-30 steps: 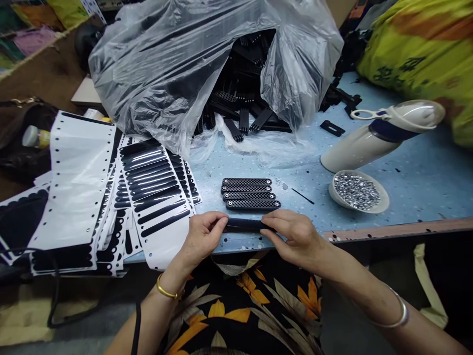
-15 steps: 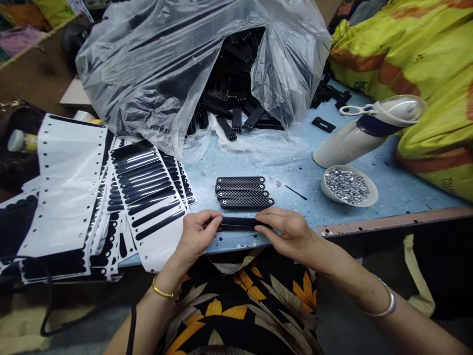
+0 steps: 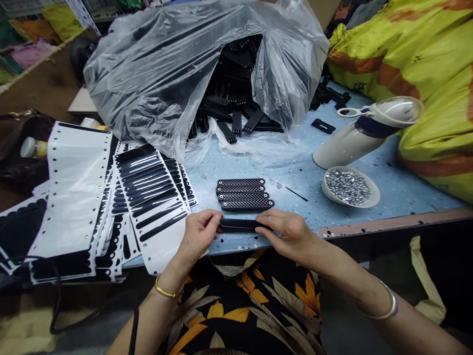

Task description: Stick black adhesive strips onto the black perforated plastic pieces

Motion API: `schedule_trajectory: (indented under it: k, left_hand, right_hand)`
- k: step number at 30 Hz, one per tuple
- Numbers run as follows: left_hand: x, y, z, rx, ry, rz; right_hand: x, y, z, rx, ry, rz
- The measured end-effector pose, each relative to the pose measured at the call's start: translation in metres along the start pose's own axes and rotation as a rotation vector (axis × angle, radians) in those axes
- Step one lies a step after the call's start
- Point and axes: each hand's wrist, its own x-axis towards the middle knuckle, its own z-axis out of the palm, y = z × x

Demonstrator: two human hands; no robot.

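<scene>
Just above the table's front edge, a long black bar (image 3: 239, 225) lies level between my two hands. My left hand (image 3: 199, 231) pinches its left end between thumb and fingers. At the other end my right hand (image 3: 286, 229) grips it, thumb below and fingers along the top. The bar's upper face looks smooth, with a thin light line along it; both ends are hidden by my fingers. Right behind it, several black mesh-patterned bars (image 3: 242, 194) with small metal studs lie side by side. Sheets of black strip stickers (image 3: 151, 197) are spread to the left.
A clear plastic bag (image 3: 155, 64) of black plastic parts fills the back. To the right are a bowl of small shiny metal pieces (image 3: 348, 186), a leaning white bottle (image 3: 347, 143), a thin black stick (image 3: 296, 194) and yellow sacks (image 3: 436, 64). One loose black part (image 3: 323, 125) lies behind.
The camera view has shifted slightly. Both hands keep their hold on the black bar, which shows slightly more of its upper face now.
</scene>
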Motion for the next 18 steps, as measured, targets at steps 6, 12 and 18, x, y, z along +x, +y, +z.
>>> schedule_trajectory:
  k: [6,12,18]
  left_hand:
    - [-0.0023,-0.0021,0.0000,0.095,-0.039,0.057]
    - [-0.0001,0.0000,-0.0005,0.051,-0.064,-0.020]
    - [0.0009,0.0052,-0.0007,0.044,-0.085,-0.066]
  right_hand:
    - [-0.0019,0.0019,0.0020,-0.002,0.014,-0.016]
    - [-0.0022,0.0035,0.0016,0.015,0.018,-0.016]
    - [-0.0019,0.0055,0.0007,0.011,0.019,-0.035]
